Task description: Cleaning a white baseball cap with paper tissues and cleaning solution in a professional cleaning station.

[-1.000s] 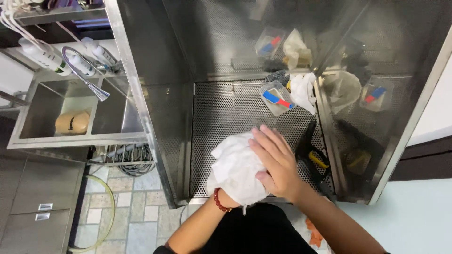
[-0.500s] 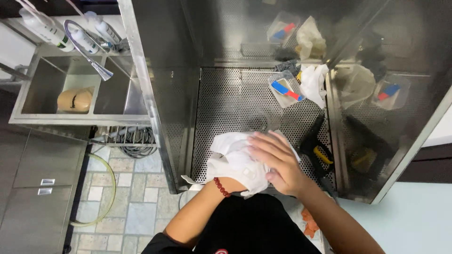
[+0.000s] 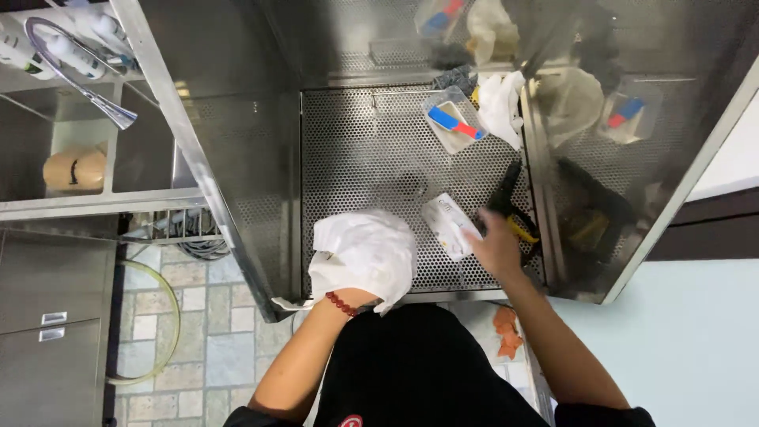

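Observation:
A crumpled white cloth [image 3: 365, 251] lies on the perforated steel floor [image 3: 356, 150] of a metal cabinet, near its front edge. My left hand [image 3: 353, 297] is under that cloth; only the wrist with a red bead bracelet shows. My right hand [image 3: 496, 247] is off to the right, blurred, with its fingers at a small white packet [image 3: 447, 224] and right beside a black-and-yellow hand tool [image 3: 508, 207]. Whether the fingers have closed on anything does not show.
At the back stand a clear plastic tub [image 3: 454, 122] with a blue-and-red item and a white bag [image 3: 500, 104]. Steel walls enclose the cabinet. A sink [image 3: 118, 170] with a spray faucet [image 3: 87, 91] is at the left. A hose [image 3: 171, 332] lies on the tiled floor.
My right hand has come off the white cloth and moved right to the packet and tool. The cloth with my left hand has shifted slightly left.

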